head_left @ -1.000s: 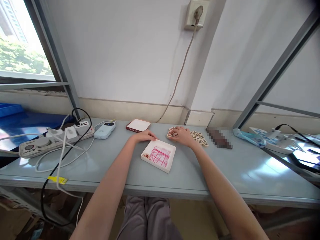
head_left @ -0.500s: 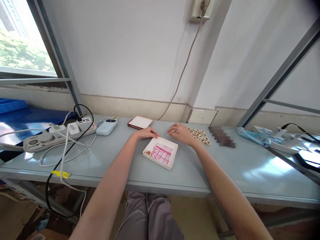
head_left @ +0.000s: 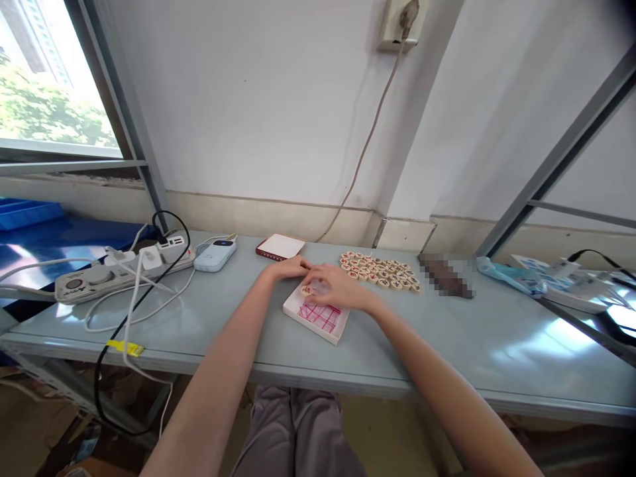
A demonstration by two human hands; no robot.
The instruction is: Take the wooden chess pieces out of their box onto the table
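Head view, taken with the white tray [head_left: 325, 326] as landmark.

Surface: a pale grey-blue table [head_left: 238, 331] ran the width of your view, its front edge just above your lap. The tray, shallow and lined with a red grid, lay near the table's middle.

Hands: your right hand [head_left: 334, 287] lay over the tray's far half, fingers curled loosely downward; whether they gripped a disc could not be told, though one disc [head_left: 307, 291] showed at your fingertips inside the tray. Your left hand [head_left: 289, 267] rested at the tray's far left corner, fingers bent and lying flat, holding nothing that could be seen.

Beyond the tray, to its right: a spread of round game pieces [head_left: 380, 271] on the table. Further right, a dark blurred object [head_left: 446, 276].

Beyond the tray, to its left: a red-edged lid [head_left: 281, 246], a pale blue device [head_left: 215, 254], a power strip [head_left: 124, 268] with trailing cables.

Room: a white wall [head_left: 258, 99] behind, a wall socket [head_left: 402, 25] high above the tray, a window [head_left: 44, 86] far left.
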